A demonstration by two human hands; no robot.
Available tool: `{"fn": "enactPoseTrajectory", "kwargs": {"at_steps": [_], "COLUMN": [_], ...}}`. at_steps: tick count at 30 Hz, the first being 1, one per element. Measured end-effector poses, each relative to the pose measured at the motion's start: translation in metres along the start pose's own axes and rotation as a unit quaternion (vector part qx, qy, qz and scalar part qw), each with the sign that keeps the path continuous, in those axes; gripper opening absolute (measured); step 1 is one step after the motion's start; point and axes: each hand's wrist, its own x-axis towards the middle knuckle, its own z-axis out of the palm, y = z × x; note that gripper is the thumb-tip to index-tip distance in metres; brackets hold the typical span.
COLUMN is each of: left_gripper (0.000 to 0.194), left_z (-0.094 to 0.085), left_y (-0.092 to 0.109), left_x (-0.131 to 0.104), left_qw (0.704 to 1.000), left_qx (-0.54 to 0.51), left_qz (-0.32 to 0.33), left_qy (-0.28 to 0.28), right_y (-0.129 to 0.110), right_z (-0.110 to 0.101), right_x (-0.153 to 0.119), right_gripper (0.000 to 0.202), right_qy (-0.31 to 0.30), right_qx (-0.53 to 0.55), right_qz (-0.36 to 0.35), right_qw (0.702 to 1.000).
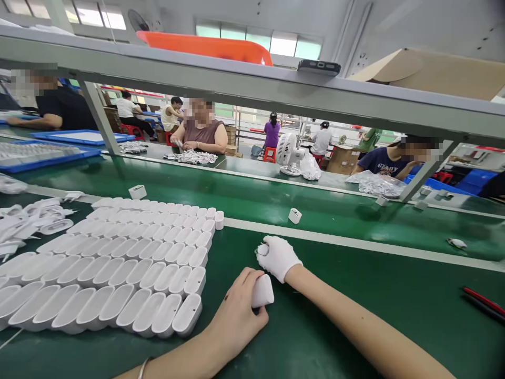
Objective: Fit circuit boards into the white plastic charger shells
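Observation:
My left hand, bare with a bangle at the wrist, grips a white oval plastic housing between thumb and fingers, tilted just above the green work surface. Beyond it, my right hand wears a white glove. Its fingers are curled closed around a small pale piece, mostly hidden by the glove, whose kind I cannot make out. To the left, rows of white oval housings stand close together with their hollow openings up. Neither hand touches these rows.
Loose white parts lie heaped at far left. On the green belt sit small white units. Red and black pens lie at right. An overhead shelf carries an orange tray and a phone. Co-workers sit opposite.

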Motion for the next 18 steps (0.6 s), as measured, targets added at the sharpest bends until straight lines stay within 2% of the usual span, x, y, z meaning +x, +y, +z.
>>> {"fn": "enactPoseTrajectory", "kwargs": {"at_steps": [2, 4, 6, 8, 10, 12, 15, 18], "left_gripper": [0.047, 0.046, 0.047, 0.05, 0.053, 0.056, 0.059, 0.062], "left_z": [0.001, 0.003, 0.005, 0.006, 0.007, 0.006, 0.004, 0.003], "left_y": [-0.002, -0.005, -0.006, -0.006, -0.005, -0.002, 0.001, 0.002], "left_x": [0.002, 0.003, 0.002, 0.001, -0.001, -0.003, -0.005, -0.006], "left_qw": [0.999, 0.997, 0.995, 0.992, 0.991, 0.991, 0.989, 0.985], "left_qx": [-0.034, -0.07, -0.101, -0.122, -0.131, -0.126, -0.105, -0.084], "left_qz": [-0.004, -0.006, -0.001, 0.007, 0.022, 0.048, 0.099, 0.148], "left_qy": [0.01, 0.016, 0.015, 0.006, -0.01, -0.024, -0.035, -0.029], "right_y": [0.013, 0.026, 0.035, 0.039, 0.038, 0.037, 0.035, 0.037], "right_z": [-0.009, -0.022, -0.035, -0.044, -0.047, -0.047, -0.041, -0.038], "right_x": [-0.013, -0.034, -0.061, -0.087, -0.107, -0.119, -0.124, -0.123], "right_gripper": [0.016, 0.024, 0.025, 0.021, 0.019, 0.024, 0.039, 0.04], "right_qy": [0.002, 0.01, 0.035, 0.085, 0.126, 0.153, 0.184, 0.203], "right_qx": [0.027, 0.101, 0.207, 0.264, 0.244, 0.218, 0.228, 0.209], "right_qz": [0.016, 0.018, -0.018, -0.088, -0.157, -0.207, -0.256, -0.3], "right_qw": [0.999, 0.995, 0.978, 0.957, 0.949, 0.941, 0.921, 0.908]}}
